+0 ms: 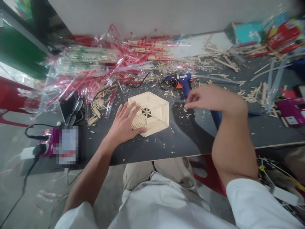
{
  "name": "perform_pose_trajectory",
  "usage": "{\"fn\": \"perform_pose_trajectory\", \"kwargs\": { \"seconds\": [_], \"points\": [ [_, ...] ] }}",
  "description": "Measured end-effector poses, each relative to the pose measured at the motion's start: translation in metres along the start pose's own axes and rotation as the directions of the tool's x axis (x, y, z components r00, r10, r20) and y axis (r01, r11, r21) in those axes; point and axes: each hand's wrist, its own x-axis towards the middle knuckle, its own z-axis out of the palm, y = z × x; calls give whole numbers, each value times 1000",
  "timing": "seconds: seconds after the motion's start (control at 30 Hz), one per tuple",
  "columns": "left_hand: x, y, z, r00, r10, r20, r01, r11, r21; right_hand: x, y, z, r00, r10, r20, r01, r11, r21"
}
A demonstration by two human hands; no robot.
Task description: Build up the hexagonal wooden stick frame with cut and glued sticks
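Observation:
A flat hexagon of pale wooden sticks point(158, 111) lies on the dark table, with spokes crossing a small dark opening at its centre. My left hand point(125, 122) rests flat over the hexagon's left side, fingers spread. Raised over the table to the right of the hexagon is my right hand point(205, 98), its fingers curled into a pinch. Whatever may be between those fingertips is too small to make out. Just beyond that hand lies a blue glue gun point(184, 83) with an orange trigger and a small red light.
Plastic-wrapped bundles of sticks point(90, 55) pile up at the back left. Cut stick scraps point(97, 106) litter the table point(152, 151). Clear glue sticks point(271, 84) lie at right. Eyeglasses point(77, 108), a purple power strip point(49, 143) and a pixelated device point(68, 146) sit at left.

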Motion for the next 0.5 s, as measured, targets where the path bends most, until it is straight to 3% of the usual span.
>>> {"fn": "perform_pose_trajectory", "kwargs": {
  "seconds": [0.13, 0.27, 0.4, 0.5],
  "points": [
    [5, 0, -13, 995, 18, 100, -18, 1000, 4, 3, -20, 5, 982, 28, 186, -11, 996, -89],
    [5, 1, -17, 992, 42, 120, -40, 999, -14, 1, -31, 4, 978, 50, 200, -24, 991, -131],
    [7, 3, -17, 988, 77, 132, -70, 996, -54, -1, -33, 6, 987, 35, 154, -10, 988, -157],
    [12, 8, -20, 989, 99, 113, -90, 992, -90, 3, -36, 14, 999, 30, -26, -32, 997, -73]
  ]
}}
